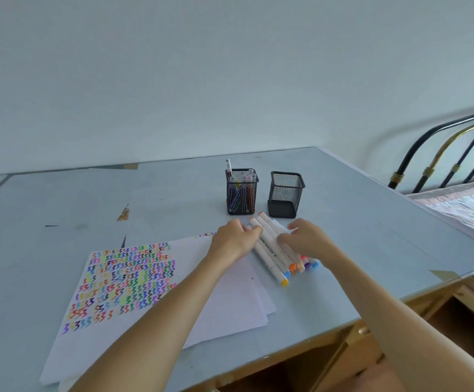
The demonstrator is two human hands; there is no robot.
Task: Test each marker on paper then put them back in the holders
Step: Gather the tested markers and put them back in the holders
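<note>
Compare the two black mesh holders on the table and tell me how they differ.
The left holder is full of markers, with one pen sticking up above its rim; the right holder looks empty. The left holder stands slightly farther back and nearer the paper; the right holder is nearer the table's right edge. Both are upright, square, black wire mesh, standing apart behind the loose markers.

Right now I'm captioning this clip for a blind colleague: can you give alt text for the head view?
Both hands, left hand and right hand, gather a row of white markers lying on a table, beside paper covered in coloured squiggles. Behind stand a marker-filled mesh holder and an empty mesh holder.
</note>
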